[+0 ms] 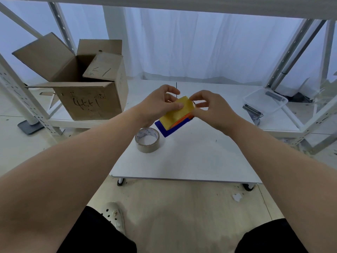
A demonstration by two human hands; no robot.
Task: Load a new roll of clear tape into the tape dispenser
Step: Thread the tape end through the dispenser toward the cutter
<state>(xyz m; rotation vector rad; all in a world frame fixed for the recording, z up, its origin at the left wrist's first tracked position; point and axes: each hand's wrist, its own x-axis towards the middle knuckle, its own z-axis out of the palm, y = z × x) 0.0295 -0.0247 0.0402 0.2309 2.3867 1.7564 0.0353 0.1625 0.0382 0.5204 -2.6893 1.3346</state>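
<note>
Above the small white table (184, 161) I hold a tape dispenser (177, 114) with a yellowish roll on it, an orange part and a blue flat handle pointing down to the left. My left hand (160, 103) grips the roll from the left, thumb on its face. My right hand (209, 106) pinches at the roll's upper right edge with thumb and forefinger. A second roll of tape (147, 140), with a brown core and clear film, lies flat on the table just below and left of the dispenser, touched by neither hand.
An open cardboard box (85, 88) stands at the back left on a low white shelf. A clear plastic tub (265, 101) and a metal object (252, 112) sit at the back right. White rack posts (27, 105) flank both sides. My knees and a shoe (114, 216) are below.
</note>
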